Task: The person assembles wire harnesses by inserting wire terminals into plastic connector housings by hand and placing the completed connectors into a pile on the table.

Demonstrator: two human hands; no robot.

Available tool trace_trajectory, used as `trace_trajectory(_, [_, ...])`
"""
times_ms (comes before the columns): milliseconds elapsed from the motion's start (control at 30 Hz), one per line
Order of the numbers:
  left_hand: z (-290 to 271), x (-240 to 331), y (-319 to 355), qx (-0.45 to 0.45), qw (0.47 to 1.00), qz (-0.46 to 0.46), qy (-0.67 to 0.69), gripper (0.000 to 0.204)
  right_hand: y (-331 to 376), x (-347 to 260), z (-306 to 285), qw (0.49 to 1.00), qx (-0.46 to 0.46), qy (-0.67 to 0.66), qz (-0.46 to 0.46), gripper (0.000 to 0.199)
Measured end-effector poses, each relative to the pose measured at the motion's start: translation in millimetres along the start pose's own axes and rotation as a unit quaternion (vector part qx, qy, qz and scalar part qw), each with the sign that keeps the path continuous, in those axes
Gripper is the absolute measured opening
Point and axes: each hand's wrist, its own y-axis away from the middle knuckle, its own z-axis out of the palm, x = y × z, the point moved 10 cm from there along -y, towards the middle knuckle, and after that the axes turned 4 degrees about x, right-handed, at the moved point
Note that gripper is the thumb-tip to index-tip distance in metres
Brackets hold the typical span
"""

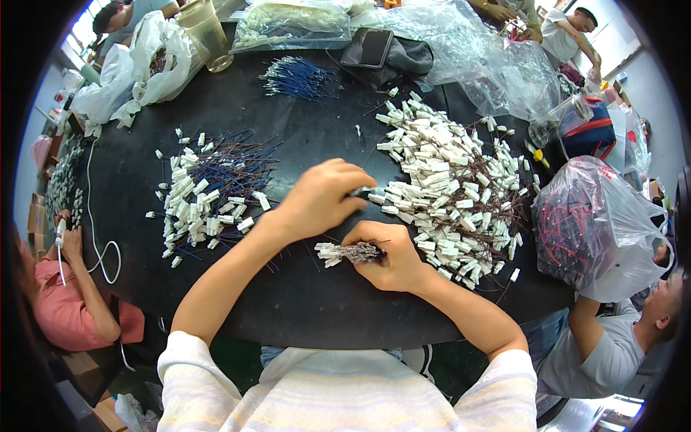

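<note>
White plastic connector heads, with dark thin wires trailing from them, make up the gathered bundle (349, 252) nearest the wearer, above the near edge of the black smooth-topped table (237, 295). The bare right hand (389, 259) is closed round this bundle, thumb and fingers wrapped on it, so that the heads jut out toward the left. A steady hold, firm enough to stop slipping but not crushing, should suit it best; keeping the heads facing one way ought to keep the bunch tidy.

Slightly farther out, the bare left hand (324, 194) is curved with thumb and fingers parted, just beside the edge of the large heap of white connectors on brown wires (446, 173). Whether a fingertip touches a connector I cannot tell. Any piece there would probably come away cleanest if pinched by its head and drawn out gently, since the wires beneath look tangled.

To the left lies a smaller pile of white connectors with blue and brown wires (209, 194), well apart from the big heap; keeping that gap seems wise, lest the two mix. Farthest along the table, a loose bunch of blue wires with pale tips (294, 78) lies near a dark rectangular phone (367, 47).
</note>
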Motion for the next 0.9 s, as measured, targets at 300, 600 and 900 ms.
trace_trajectory(300, [-20,-27,22,0.043,0.973,-0.21,0.088,0.01,4,47,-12,0.946,0.088,-0.223,0.22,0.008])
trace_trajectory(600, [-35,-26,65,0.111,0.931,-0.233,0.259,0.017,-1,36,-12,0.931,0.101,-0.247,0.251,0.007])
trace_trajectory(900, [-37,-24,63,0.114,0.943,-0.206,0.234,0.015,-1,39,-11,0.957,0.074,-0.176,0.221,0.011])
